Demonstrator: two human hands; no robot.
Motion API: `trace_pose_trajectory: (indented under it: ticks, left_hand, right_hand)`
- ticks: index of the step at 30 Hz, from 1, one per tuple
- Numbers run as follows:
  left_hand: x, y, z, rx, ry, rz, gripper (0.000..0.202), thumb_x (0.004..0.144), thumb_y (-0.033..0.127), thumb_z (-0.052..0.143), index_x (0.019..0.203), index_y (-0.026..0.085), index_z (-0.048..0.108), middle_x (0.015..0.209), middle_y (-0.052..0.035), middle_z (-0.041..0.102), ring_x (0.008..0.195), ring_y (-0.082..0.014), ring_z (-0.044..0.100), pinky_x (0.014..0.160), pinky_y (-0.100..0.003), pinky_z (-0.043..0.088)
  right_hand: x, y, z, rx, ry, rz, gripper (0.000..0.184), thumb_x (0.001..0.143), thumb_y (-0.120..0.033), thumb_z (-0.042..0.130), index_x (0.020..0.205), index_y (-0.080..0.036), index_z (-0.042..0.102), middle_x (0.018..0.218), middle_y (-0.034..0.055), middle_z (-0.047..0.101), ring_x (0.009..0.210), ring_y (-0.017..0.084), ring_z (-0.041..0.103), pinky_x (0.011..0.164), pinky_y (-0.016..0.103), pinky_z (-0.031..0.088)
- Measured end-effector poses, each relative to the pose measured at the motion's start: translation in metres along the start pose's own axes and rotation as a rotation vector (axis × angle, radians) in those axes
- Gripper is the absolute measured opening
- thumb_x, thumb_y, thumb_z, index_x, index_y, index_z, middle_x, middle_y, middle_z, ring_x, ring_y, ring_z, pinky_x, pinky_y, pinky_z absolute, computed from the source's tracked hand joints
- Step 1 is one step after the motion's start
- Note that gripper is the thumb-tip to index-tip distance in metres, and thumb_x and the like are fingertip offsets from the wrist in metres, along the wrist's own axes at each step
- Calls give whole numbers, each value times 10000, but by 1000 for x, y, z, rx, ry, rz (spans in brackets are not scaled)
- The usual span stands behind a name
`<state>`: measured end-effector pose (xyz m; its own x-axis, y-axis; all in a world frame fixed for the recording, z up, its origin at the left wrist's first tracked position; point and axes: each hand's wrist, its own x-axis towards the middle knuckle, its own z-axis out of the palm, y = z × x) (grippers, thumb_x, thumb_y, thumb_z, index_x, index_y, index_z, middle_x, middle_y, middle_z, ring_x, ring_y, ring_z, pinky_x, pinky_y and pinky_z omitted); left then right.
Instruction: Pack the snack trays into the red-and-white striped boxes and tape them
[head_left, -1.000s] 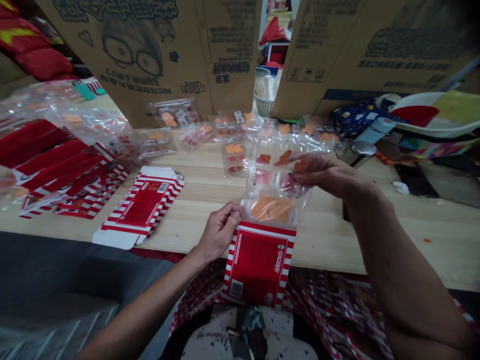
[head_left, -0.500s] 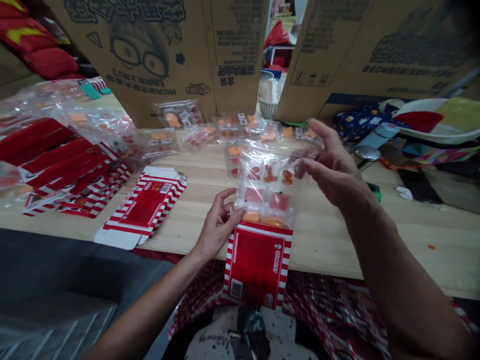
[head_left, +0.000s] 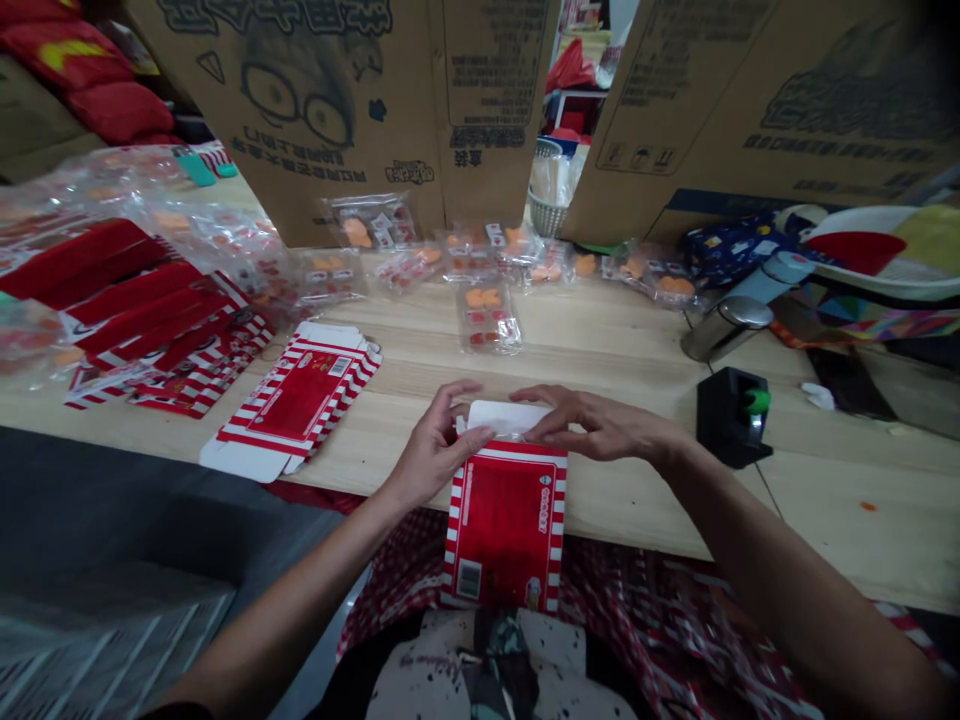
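A red box (head_left: 504, 525) with white-striped sides leans against my lap at the table's front edge, its top end raised and its white flap (head_left: 504, 416) upright. My left hand (head_left: 439, 440) grips its top left corner, thumb on the front face and fingers behind. Bent over the top right corner, my right hand (head_left: 589, 420) has its fingertips at the flap and the box mouth. A sliver of clear plastic shows at the mouth; what else is inside is hidden. Past my hands lies a clear packet (head_left: 489, 318) of orange and red gummy-like pieces.
Flat striped cartons (head_left: 296, 395) lie to the left beside a pile of red cartons (head_left: 135, 300). More clear packets (head_left: 394, 265) line the back, before large cardboard boxes (head_left: 337, 130). A black tape dispenser (head_left: 731, 415) and metal flask (head_left: 726, 328) stand at the right.
The clear packet that stuck out of the box has gone down into it. My right hand has come down and left to the box's top, and the white flap now shows.
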<state>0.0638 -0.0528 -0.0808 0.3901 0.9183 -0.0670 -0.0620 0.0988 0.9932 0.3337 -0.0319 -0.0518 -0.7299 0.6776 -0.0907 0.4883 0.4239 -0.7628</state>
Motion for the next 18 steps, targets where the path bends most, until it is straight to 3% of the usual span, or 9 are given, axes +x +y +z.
trace_pose_trajectory:
  ticks: [2, 5, 7, 9, 11, 15, 18]
  left_hand:
    - [0, 3, -5, 177, -67, 27, 306, 828, 413, 743, 1004, 188, 635, 745, 18, 578, 631, -109, 492, 581, -204, 363]
    - [4, 14, -15, 412, -222, 60, 247, 858, 423, 708, 891, 184, 652, 684, 22, 542, 615, -115, 460, 572, -217, 333]
    - [8, 24, -23, 512, -311, 126, 226, 890, 407, 671, 842, 186, 656, 721, 7, 569, 668, -128, 495, 623, -225, 363]
    - [12, 32, -29, 565, -370, 172, 246, 920, 390, 626, 786, 185, 653, 731, 0, 576, 682, -129, 499, 639, -225, 369]
    - [15, 37, -33, 596, -410, 146, 219, 908, 391, 638, 829, 191, 679, 691, 11, 564, 631, -123, 472, 592, -217, 347]
    - [21, 44, -33, 569, -503, 38, 220, 858, 419, 702, 889, 204, 733, 684, 11, 600, 595, -125, 477, 537, -201, 335]
    - [26, 53, -32, 555, -687, -33, 260, 861, 430, 702, 743, 199, 726, 684, -1, 616, 630, -140, 521, 575, -208, 383]
  right_hand:
    - [0, -2, 2, 45, -93, -29, 319, 1011, -401, 516, 966, -238, 786, 1432, 70, 542, 1235, 254, 536, 1097, 463, 395]
    - [-4, -7, 4, 145, -105, -39, 446, 1036, -433, 446, 818, -169, 733, 1301, 87, 607, 1030, 202, 608, 961, 369, 487]
    - [-12, -11, 10, 117, 75, -8, 342, 1028, -428, 467, 1039, -197, 719, 1340, 90, 579, 1083, 210, 596, 953, 358, 488]
    - [-22, -17, 19, 67, 262, 28, 322, 1010, -392, 509, 1270, -230, 608, 1338, 104, 564, 1103, 218, 585, 926, 361, 500]
    - [-30, -23, 30, -1, 338, 67, 317, 982, -335, 548, 1279, -225, 560, 1270, 115, 570, 1041, 220, 591, 883, 368, 513]
    - [-33, -34, 39, -124, 261, 122, 86, 947, -262, 571, 955, -195, 624, 1178, 108, 552, 944, 213, 588, 859, 379, 504]
    - [-30, -38, 28, -38, 130, 74, 190, 954, -303, 594, 818, -180, 641, 1219, 95, 542, 977, 202, 593, 866, 346, 493]
